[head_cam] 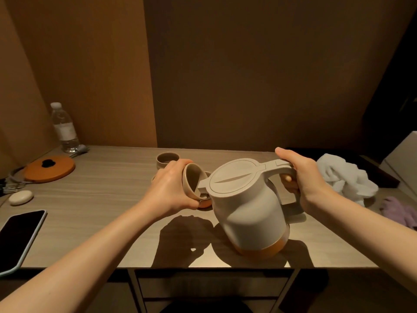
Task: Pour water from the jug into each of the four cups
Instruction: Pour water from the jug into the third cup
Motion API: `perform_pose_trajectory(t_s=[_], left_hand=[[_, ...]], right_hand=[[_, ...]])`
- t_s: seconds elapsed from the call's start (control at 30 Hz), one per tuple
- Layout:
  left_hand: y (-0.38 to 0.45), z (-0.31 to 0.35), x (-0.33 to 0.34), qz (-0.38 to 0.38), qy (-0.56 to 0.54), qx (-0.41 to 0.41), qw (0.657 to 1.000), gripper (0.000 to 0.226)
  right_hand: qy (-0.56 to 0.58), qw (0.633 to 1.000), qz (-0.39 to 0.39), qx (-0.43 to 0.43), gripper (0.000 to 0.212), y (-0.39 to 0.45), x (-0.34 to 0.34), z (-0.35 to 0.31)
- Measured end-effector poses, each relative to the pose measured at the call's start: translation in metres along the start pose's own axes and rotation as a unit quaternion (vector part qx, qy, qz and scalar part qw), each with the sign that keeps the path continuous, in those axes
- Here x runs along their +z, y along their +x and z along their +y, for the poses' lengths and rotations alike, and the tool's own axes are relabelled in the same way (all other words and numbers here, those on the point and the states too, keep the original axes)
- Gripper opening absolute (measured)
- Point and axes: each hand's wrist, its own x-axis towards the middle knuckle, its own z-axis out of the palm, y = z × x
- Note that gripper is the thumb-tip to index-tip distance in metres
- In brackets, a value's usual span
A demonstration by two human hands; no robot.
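Jug (246,206) tilted to the left, held above the table (108,199) by its handle: the right hand (302,177) is wrapped around that handle, thumb lying along the top, fingers curled underneath. The jug is beige with an orange base, its lid shut, and its spout sits just at the rim of a small beige cup (193,179). The left hand (171,188) grips this cup from the side, fingers and thumb closed around it, and tips its mouth toward the spout; whether water is flowing cannot be told. Directly under the held cup, part of an orange-tinted cup (205,203) shows on the table, mostly hidden. Another cup (167,160) stands upright farther back, near the wall, apart from the hands. To the left lie an orange lid (49,169) with a black knob, a clear plastic bottle (64,129), a pale oval pebble-like thing (21,197) and a dark phone (19,238) at the near edge. A white cloth (345,177) is bunched to the right of the jug.
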Motion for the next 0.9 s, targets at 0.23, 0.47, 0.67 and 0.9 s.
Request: perform_pose_trajectory(t_s=[0.23,0.47,0.67,0.9], left_hand=[[-0.005,-0.002,0.008,0.008,-0.006,-0.002,1.0,0.091],[-0.016,-0.006,0.017,0.014,-0.033,-0.019,0.999,0.089],[-0.024,-0.011,0.025,0.016,-0.07,-0.027,0.997,0.09],[-0.029,-0.012,0.032,0.029,-0.101,-0.03,0.994,0.091]], right_hand=[[-0.028,0.999,-0.024,-0.014,0.053,0.004,0.002,-0.009],[-0.055,0.998,-0.03,-0.012,0.049,0.007,0.005,-0.015],[-0.089,0.995,-0.047,-0.029,0.047,0.008,0.007,-0.02],[-0.099,0.993,-0.046,-0.033,0.05,0.009,0.009,-0.025]])
